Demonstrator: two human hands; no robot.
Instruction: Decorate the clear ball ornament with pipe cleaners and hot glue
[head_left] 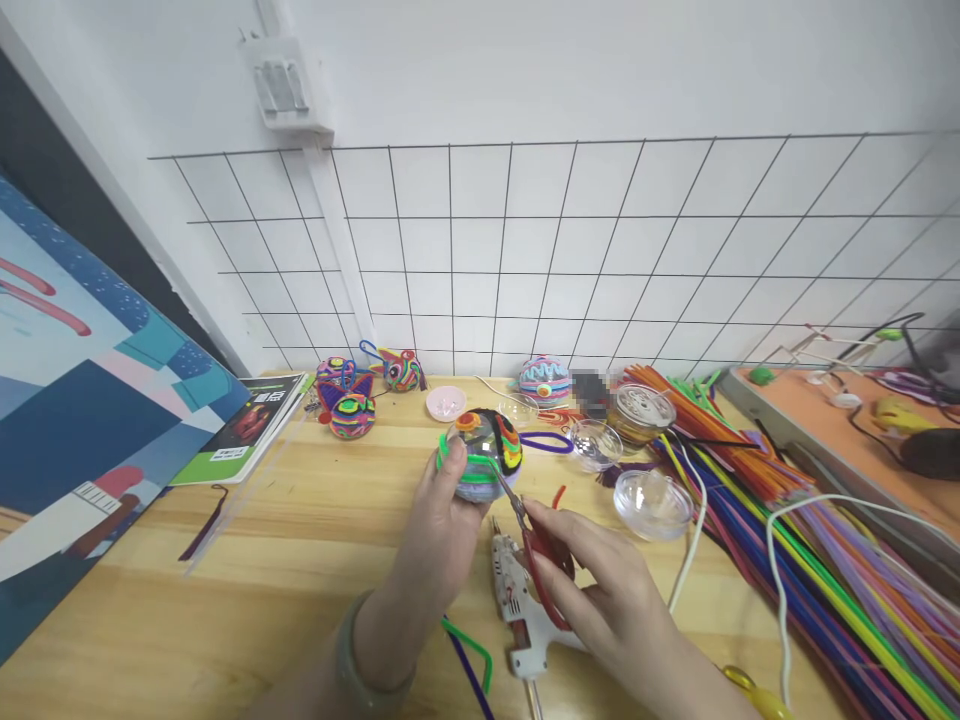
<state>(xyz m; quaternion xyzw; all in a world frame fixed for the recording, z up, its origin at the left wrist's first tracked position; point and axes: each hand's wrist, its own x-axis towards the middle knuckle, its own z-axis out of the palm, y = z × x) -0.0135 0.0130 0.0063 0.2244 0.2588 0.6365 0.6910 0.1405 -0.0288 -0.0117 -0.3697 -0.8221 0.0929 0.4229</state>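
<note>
My left hand [442, 520] is wrapped round a clear ball [486, 445] partly covered with coloured pipe cleaners, its thumb pressed on the near left side. A green pipe cleaner [476, 466] runs across the ball's front. My right hand [600, 580] grips red-handled scissors [541, 560], whose metal tips point up at the ball and touch or nearly touch the green strip. Whether the blades are apart I cannot tell. Beneath the scissors lies a white glue gun [517, 600]. Green and purple pipe cleaners [472, 650] rest on the table below my left hand.
Several decorated balls [352, 414] stand at the back left, near a book [247, 425]. Clear half shells [654, 503], a spool [643, 412] and a pink dish [446, 403] lie behind. Bundled pipe cleaners [810, 580] and a white cord [776, 560] fill the right side.
</note>
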